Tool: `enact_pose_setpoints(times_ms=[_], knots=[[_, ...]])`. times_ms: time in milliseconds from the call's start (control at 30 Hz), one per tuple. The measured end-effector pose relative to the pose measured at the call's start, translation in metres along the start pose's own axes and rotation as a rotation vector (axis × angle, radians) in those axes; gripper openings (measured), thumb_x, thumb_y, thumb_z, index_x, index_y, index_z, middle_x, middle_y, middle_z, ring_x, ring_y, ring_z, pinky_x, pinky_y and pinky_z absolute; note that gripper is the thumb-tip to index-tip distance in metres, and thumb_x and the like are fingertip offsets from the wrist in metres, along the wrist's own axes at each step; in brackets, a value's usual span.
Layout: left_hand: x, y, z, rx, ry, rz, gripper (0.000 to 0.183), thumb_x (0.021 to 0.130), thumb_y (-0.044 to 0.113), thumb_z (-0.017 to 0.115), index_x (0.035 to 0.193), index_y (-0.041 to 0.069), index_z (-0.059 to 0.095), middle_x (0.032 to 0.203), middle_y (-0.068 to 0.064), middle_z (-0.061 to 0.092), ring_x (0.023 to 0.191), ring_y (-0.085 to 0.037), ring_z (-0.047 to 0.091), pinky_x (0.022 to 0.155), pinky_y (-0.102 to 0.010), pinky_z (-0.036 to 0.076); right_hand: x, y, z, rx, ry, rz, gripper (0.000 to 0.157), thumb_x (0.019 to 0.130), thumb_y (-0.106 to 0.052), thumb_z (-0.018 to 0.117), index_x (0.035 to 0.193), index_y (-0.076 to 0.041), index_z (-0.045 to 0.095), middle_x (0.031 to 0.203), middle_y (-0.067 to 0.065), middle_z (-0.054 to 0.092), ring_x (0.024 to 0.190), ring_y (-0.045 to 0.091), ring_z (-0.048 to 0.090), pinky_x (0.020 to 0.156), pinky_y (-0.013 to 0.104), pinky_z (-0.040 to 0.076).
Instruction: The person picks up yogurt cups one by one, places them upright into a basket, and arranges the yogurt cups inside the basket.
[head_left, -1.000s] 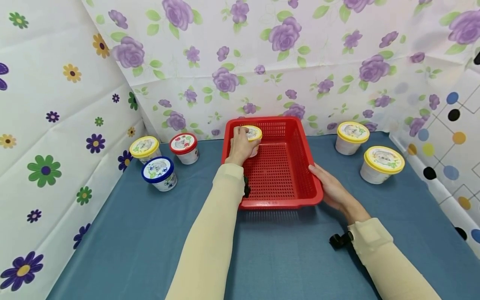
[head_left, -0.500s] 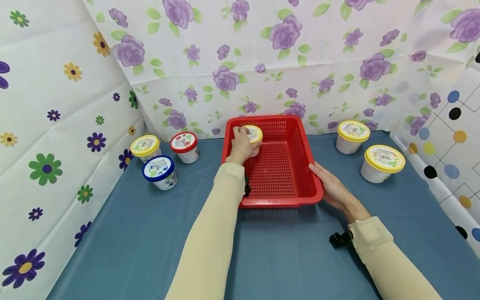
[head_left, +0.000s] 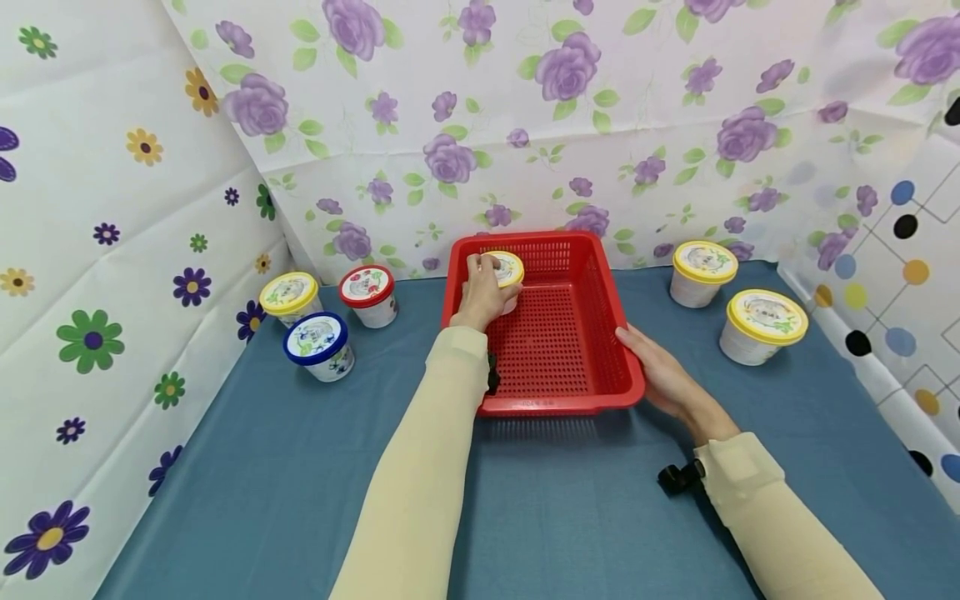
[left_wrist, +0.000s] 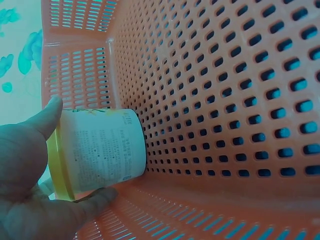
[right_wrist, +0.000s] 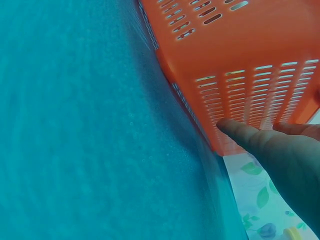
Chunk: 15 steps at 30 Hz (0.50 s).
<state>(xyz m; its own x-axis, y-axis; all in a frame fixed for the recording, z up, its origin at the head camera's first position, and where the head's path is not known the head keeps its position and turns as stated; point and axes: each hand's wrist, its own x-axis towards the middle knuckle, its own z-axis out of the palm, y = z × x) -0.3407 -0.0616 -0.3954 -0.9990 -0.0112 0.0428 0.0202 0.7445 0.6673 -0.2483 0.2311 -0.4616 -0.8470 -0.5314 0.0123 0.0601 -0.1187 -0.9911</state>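
A white tub with a yellow lid [head_left: 510, 268] stands upright in the far left corner of the red plastic basket [head_left: 561, 407]. My left hand [head_left: 482, 293] grips it around the lid, thumb on one side and fingers on the other. In the left wrist view the base of the tub [left_wrist: 107, 147] meets the perforated basket floor. At the basket's right side, my right hand [head_left: 663, 375] holds the wall, its thumb at the rim. Straight fingers [right_wrist: 245, 134] lie against the slotted outer wall in the right wrist view.
Left of the basket stand a yellow-lidded tub [head_left: 290, 297], a red-lidded tub [head_left: 367, 296] and a blue-lidded tub [head_left: 318, 346]. On the right are a smaller yellow-lidded tub [head_left: 701, 273] and a larger one [head_left: 763, 327]. Flowered sheeting [head_left: 517, 100] hangs behind the blue cloth [head_left: 562, 517].
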Motion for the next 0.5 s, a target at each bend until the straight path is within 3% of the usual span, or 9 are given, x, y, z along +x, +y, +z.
enact_pose_setpoints(times_ms=[500], knots=[[-0.0041, 0.0037, -0.0090, 0.026, -0.023, 0.013, 0.055, 0.101, 0.036, 0.070, 0.142, 0.011, 0.044, 0.152, -0.009, 0.028, 0.110, -0.040, 0.057, 0.095, -0.047, 0.050, -0.0007, -0.0005, -0.0002, -0.005, 0.009, 0.010, 0.063, 0.114, -0.041, 0.035, 0.167, -0.013, 0.014, 0.147, 0.031, 0.045, 0.114, 0.028, 0.067, 0.091, 0.038, 0.059]])
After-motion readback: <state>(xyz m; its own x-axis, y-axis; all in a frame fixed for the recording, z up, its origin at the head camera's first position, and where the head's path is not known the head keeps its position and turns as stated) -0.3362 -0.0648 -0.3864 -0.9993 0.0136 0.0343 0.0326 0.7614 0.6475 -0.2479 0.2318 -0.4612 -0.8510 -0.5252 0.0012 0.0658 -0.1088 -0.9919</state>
